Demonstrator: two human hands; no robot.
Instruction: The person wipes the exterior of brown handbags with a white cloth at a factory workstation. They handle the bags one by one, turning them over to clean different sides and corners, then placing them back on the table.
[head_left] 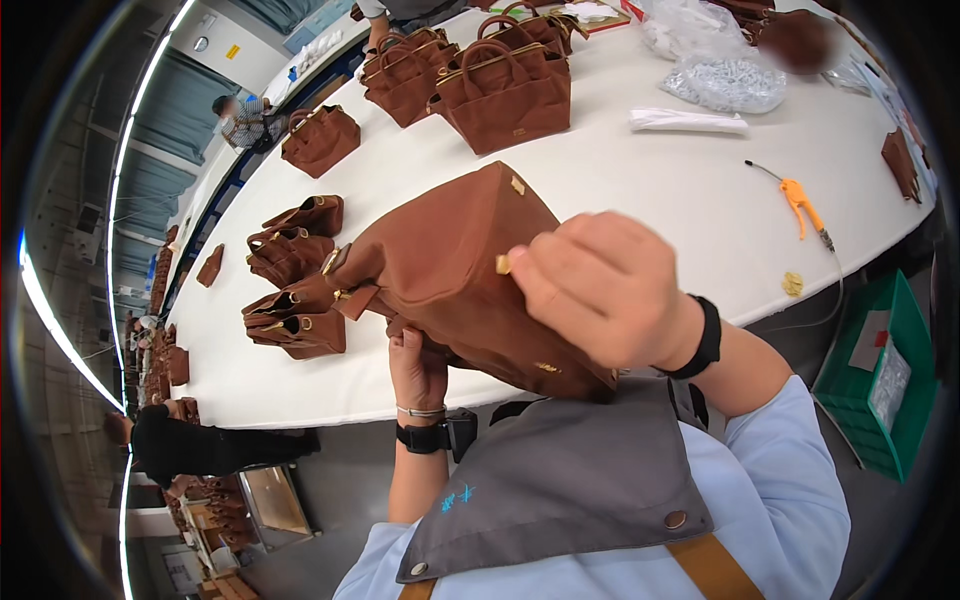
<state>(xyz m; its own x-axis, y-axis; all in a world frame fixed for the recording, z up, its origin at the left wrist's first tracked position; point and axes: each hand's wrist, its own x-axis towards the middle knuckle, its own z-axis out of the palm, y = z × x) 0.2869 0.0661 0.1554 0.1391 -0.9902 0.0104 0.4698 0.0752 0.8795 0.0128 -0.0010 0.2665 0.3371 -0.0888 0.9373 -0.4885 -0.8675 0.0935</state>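
A brown handbag [430, 240] is tipped on its side over the near table edge, its flat base turned up toward the right. My left hand [418, 375] grips it from below, close to its gold-fitted strap end, with some fingers hidden behind it. Closed in a pinch, my right hand [605, 285] is at the bag's base. At its thumb tip shows a small yellowish piece [503, 264]; whether this is still fixed to the bag I cannot tell. A similar small pale-gold piece [517, 186] sits at the base's far corner.
Several brown handbags [515, 95] stand on the white table [600, 185], at the back and left. An orange air gun [800, 205] with a hose lies at right, near a yellowish scrap [792, 284]. A green bin [850, 400] is beside the table. Other people are at left and back.
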